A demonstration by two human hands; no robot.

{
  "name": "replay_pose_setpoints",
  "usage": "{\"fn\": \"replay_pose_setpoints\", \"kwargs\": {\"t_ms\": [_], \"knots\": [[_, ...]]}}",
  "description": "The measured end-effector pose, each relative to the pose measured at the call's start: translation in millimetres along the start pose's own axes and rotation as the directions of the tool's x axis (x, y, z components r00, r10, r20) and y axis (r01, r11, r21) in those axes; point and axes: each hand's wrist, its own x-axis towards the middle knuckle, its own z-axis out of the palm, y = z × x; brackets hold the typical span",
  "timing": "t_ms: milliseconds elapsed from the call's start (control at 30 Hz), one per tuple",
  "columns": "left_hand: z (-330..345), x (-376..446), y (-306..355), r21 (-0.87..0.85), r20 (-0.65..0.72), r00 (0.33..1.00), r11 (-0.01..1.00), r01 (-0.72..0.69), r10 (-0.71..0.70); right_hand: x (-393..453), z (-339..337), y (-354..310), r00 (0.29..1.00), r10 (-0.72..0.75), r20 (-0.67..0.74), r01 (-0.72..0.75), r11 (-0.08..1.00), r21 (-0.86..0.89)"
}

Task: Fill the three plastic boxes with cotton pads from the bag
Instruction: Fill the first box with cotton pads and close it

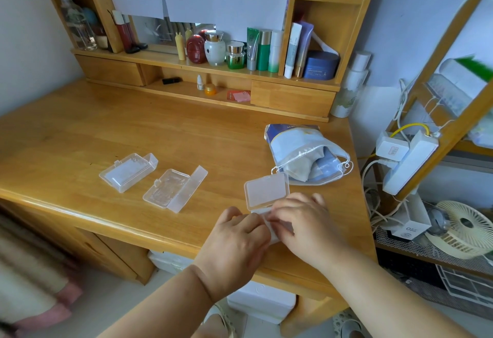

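Near edge of the tabletop (80, 129): left hand (234, 239) & right hand (306, 225) are both curling fingers round the third plastic box (266, 193), grip clamped on its base, lid standing open. Contents hidden by the hands, can't tell. Further left, two more open boxes (128, 171) (174, 188) are lying side by side. Just behind the held box, the bag (304, 151) is lying w/ its mouth open.

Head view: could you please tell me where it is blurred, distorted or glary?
Head view: wide-angle bending bows the desk edge and the right shelf frame; blur smears the green object top right and the bottom-left corner; soft glare sheens the desktop; both hands look sharp.
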Motion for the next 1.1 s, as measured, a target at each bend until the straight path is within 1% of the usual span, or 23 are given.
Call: {"fn": "replay_pose_setpoints", "kwargs": {"t_ms": [167,333,433,500,567,667,800,900,967,1100], "knots": [[1,-1,-6,0.075,0.046,0.993,0.99,-0.116,0.113,0,0,3,0.999,0.015,0.037,-0.015,1.0,0.008],[-1,-5,-9,0.164,0.135,0.981,0.973,-0.162,0.141,-1,1,4,0.997,0.067,0.05,-0.071,0.994,0.084],[-3,2,-6,0.19,0.14,0.971,0.957,-0.22,0.196,0,1,4,0.995,0.072,0.063,-0.077,0.993,0.086],[-4,5,-3,0.172,0.139,0.96,0.949,-0.263,0.241,1,-1,6,0.994,0.075,0.078,-0.083,0.992,0.099],[-7,8,-3,0.154,0.143,0.961,0.954,-0.259,0.238,3,-3,9,0.99,0.082,0.118,-0.094,0.99,0.103],[-10,13,-4,0.127,0.174,0.965,0.968,-0.217,0.194,12,-9,12,0.98,0.081,0.18,-0.096,0.992,0.079],[-17,25,-7,0.097,0.255,0.948,0.971,-0.219,0.189,20,-14,10,0.97,0.023,0.243,-0.021,1.0,-0.009],[-21,30,-9,0.071,0.267,0.95,0.98,-0.188,0.163,17,-12,9,0.975,0.0,0.223,-0.001,1.0,0.005],[-22,30,-9,0.019,0.25,0.957,0.988,-0.154,0.144,13,-10,9,0.984,0.012,0.18,-0.02,0.999,0.043],[-20,24,-11,-0.033,0.205,0.976,0.997,-0.074,0.079,-2,-8,17,0.996,0.092,0.008,-0.092,0.982,0.163]]}}
